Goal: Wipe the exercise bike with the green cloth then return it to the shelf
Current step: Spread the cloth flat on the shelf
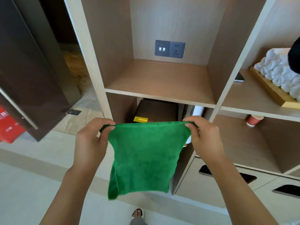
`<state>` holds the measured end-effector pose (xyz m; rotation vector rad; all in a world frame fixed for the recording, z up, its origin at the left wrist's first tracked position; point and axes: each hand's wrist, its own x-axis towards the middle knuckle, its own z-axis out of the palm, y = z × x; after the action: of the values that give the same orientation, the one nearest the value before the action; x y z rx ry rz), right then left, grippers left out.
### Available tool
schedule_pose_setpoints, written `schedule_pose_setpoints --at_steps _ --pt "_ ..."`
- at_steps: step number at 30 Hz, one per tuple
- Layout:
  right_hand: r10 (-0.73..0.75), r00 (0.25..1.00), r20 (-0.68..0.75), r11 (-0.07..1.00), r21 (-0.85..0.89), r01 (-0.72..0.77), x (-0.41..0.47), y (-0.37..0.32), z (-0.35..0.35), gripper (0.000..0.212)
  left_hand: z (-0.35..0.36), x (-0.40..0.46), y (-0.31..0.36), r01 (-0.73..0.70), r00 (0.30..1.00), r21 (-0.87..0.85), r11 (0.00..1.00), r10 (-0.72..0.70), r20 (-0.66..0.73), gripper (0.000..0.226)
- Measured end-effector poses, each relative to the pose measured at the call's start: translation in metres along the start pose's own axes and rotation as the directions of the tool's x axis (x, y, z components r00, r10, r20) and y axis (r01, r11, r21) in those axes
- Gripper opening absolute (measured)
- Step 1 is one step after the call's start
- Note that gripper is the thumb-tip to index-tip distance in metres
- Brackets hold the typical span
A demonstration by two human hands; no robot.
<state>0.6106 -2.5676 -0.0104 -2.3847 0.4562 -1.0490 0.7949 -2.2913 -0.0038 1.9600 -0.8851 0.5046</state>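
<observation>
Holding the green cloth (pixel 146 153) stretched at centre frame, left hand (pixel 90 143) and right hand (pixel 203 140) each pinching one upper corner, in front of the wooden shelf (pixel 160 82), lower edge hanging free.

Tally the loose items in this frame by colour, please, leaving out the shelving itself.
Green: 1, the green cloth
Red: 1, a paper cup
White: 1, the stack of rolled towels
Dark: 1, a phone
Total: 4
</observation>
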Motion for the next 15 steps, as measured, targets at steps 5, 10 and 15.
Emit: schedule_pose_setpoints --at_steps 5,10,15 --pt "0.041 0.999 -0.016 0.998 -0.054 -0.041 0.034 0.017 0.009 0.024 0.033 0.037 -0.020 -0.014 1.000 -0.047 0.999 0.015 0.020 0.014" --pt "0.010 0.998 -0.058 0.991 -0.136 -0.018 0.081 0.034 0.017 0.024 0.068 0.092 -0.041 -0.053 0.998 -0.071 0.996 0.056 0.038 0.013" --pt "-0.025 0.994 -0.106 0.980 -0.197 0.003 0.130 0.050 0.024 0.023 0.103 0.157 -0.055 -0.104 0.993 -0.125 0.987 0.111 0.046 0.015"
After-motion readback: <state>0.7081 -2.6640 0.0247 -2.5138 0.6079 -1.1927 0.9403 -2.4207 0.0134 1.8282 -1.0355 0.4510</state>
